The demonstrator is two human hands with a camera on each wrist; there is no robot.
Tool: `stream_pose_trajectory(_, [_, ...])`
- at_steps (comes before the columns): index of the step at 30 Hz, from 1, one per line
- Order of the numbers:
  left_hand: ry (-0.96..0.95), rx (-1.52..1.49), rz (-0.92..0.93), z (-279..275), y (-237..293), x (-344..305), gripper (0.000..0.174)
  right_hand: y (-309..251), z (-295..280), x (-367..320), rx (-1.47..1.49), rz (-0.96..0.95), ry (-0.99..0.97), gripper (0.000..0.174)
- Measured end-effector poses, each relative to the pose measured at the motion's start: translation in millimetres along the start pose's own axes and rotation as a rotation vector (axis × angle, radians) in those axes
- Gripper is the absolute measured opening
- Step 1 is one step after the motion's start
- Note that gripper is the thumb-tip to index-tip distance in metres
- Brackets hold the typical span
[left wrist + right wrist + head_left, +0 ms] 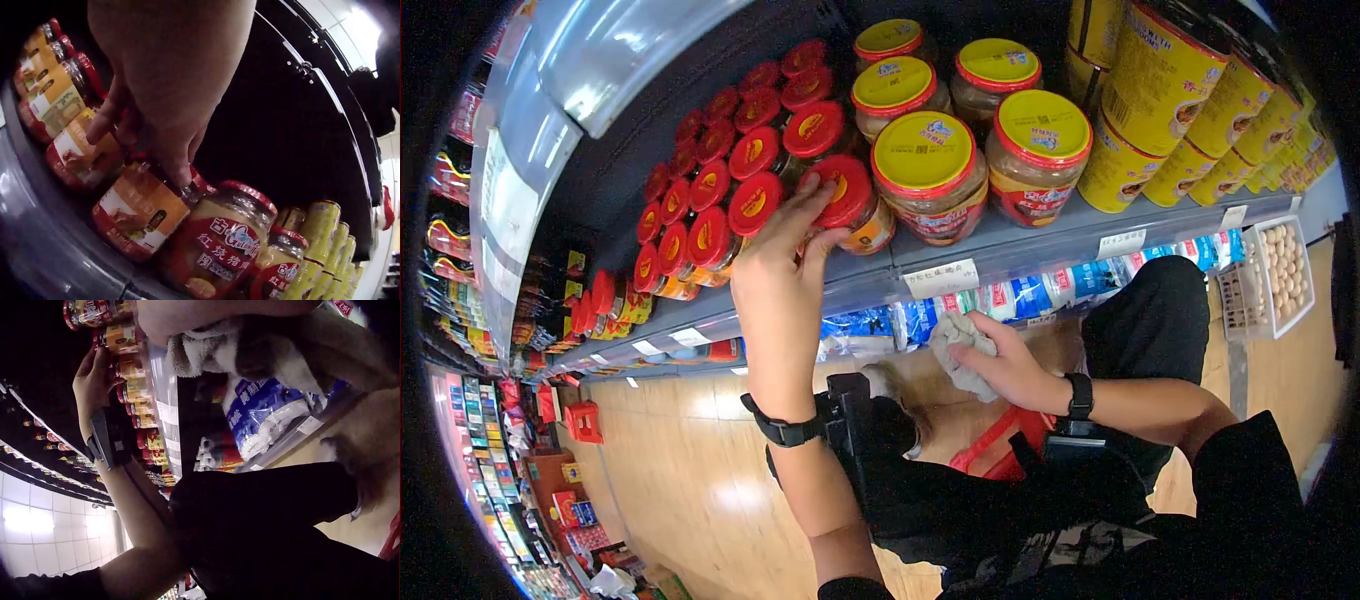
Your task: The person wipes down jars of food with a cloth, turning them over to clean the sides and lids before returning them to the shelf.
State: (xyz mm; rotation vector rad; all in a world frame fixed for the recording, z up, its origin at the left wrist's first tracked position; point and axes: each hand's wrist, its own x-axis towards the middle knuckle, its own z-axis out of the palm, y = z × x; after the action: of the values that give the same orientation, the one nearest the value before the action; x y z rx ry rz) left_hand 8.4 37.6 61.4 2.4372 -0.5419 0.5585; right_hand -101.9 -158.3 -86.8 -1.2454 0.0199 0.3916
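Observation:
In the head view my left hand (778, 255) is at the front red-lidded jar (845, 195), its fingers on the near side of the lid and the thumb lower against the jar. From the left wrist, thumb and fingers reach down around the top of this orange-labelled jar (140, 209), the lid mostly hidden behind the hand. My right hand (1015, 370) grips a crumpled grey cloth (960, 355) below the shelf edge. Close beside the gripped jar stands a larger yellow-lidded jar (930, 170) with a red label.
Rows of red-lidded jars (710, 185) stretch back to the left. Yellow cans (1165, 80) are stacked on the right. Blue and white bags (1030, 295) lie on the shelf below, and a white basket (1305, 285) of round tan items stands at the right.

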Motion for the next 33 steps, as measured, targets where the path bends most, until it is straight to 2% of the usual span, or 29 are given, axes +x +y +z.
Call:
stream_pose_trajectory(2, [0.004,-0.022,-0.058,-1,1,0,0.037,7,-2,3,0.008,-0.003,0.003,0.029])
stream_pose_trajectory(4, [0.006,0.042,-0.002,-1,0,1,0.037,12,-4,4,-0.052,-0.068,0.033,0.028])
stream_pose_trajectory(7, [0.044,0.084,0.053,2,-7,2,0.033,5,-4,0,-0.062,-0.045,0.044,0.028])
stream_pose_trajectory(13, [0.047,0.150,0.053,-3,-2,5,0.032,7,-10,-1,-0.060,-0.017,0.101,0.025])
stream_pose_trajectory(16, [0.017,0.174,0.002,-6,4,7,0.033,6,-10,0,-0.018,-0.032,0.121,0.024])
stream_pose_trajectory(25, [0.031,0.216,0.023,-7,5,9,0.032,-2,-11,-4,-0.032,-0.110,0.149,0.022])
stream_pose_trajectory(28, [-0.008,0.185,-0.060,-10,13,9,0.037,-6,-11,-6,0.004,-0.075,0.139,0.022])
stream_pose_trajectory(33, [0.015,0.084,-0.049,-11,6,11,0.038,-1,-12,-4,-0.058,-0.105,0.154,0.021])
